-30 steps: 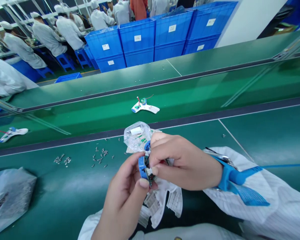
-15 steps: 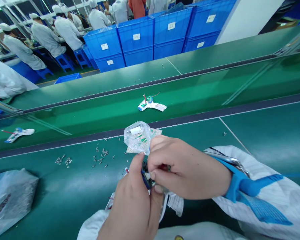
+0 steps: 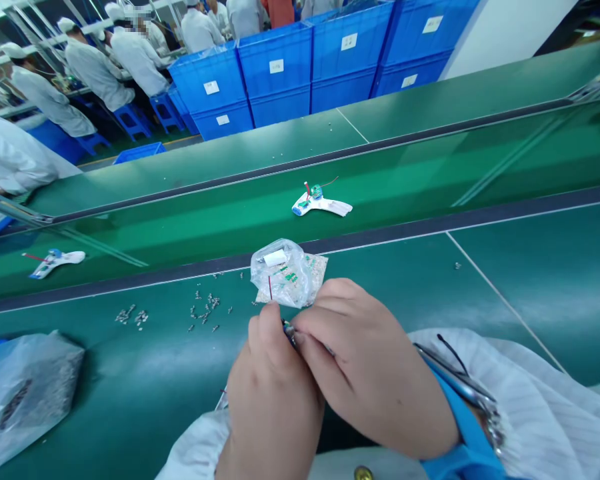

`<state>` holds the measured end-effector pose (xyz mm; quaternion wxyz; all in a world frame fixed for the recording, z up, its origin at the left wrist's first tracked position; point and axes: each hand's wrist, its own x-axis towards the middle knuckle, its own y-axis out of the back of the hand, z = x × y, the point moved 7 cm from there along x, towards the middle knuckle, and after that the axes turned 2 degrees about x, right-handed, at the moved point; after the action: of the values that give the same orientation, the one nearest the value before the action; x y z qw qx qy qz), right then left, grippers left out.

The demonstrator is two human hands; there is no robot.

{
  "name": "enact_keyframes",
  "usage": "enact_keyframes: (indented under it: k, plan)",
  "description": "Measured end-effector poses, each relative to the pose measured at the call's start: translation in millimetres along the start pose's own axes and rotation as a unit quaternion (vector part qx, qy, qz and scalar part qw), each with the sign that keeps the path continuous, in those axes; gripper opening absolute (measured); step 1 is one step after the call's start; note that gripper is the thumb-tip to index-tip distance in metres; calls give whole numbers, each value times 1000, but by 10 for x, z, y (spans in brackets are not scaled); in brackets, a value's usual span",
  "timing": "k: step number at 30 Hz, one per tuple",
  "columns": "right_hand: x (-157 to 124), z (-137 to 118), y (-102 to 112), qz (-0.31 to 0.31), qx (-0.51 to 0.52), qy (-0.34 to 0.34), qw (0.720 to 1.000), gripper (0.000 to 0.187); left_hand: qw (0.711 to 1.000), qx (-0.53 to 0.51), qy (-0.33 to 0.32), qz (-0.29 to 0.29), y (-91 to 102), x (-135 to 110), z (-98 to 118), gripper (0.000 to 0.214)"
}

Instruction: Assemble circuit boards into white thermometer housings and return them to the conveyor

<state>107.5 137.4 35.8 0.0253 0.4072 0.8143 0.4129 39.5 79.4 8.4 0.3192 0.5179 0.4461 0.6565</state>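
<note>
Pinching a part [image 3: 289,329] between left hand [image 3: 275,407] and right hand [image 3: 375,383], both closed tight on it, above the bench [image 3: 130,393]. Bag [image 3: 286,273] at 12 o'clock, screws [image 3: 205,310] at 10.

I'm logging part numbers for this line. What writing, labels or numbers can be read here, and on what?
No text is legible.
White labels on the blue crates: dark marks, too small and blurred to read.
White slip in the clear bag: no writing can be made out.
Green print in that bag: too small.
Small part pinched between left hand and right hand: no lettering shows.
</note>
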Motion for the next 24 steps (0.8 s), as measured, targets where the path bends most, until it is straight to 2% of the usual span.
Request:
enact_keyframes:
  k: [4,9,12,15,17,18,19,20,22,24]
  plan:
    - [-36,-48,-3,25,3,5,1000,26,999,33,-8,16,12,-27,32,39]
    - [-40,-37,-1,10,17,-6,1000,25,999,25,-14,24,38,-29,45,41]
    - [-36,-13,14,4,20,-4,1000,26,1000,-10,-20,-5,-4,1,38,47]
    - [39,172,-1,-43,57,3,997,25,993,-83,-30,-75,-91,25,47,54]
    - [161,524,50,-73,70,-36,994,22,983,-139,-18,-119,-133,22,39,58]
    - [241,793,143,-60,55,-83,993,20,977,-165,-7,-135,-146,14,29,61]
    - [313,1130,306,-17,9,-161,987,18,971,-187,4,-150,-157,5,19,63]
    - [351,1481,552,63,-61,-253,964,16,965,-203,14,-164,-170,-6,8,65]
    - [428,1997,973,178,-141,-327,917,29,954,-222,21,-199,-212,-27,4,63]
    - [486,2399,1220,227,-191,-371,880,31,943,-229,19,-242,-274,-42,14,60]
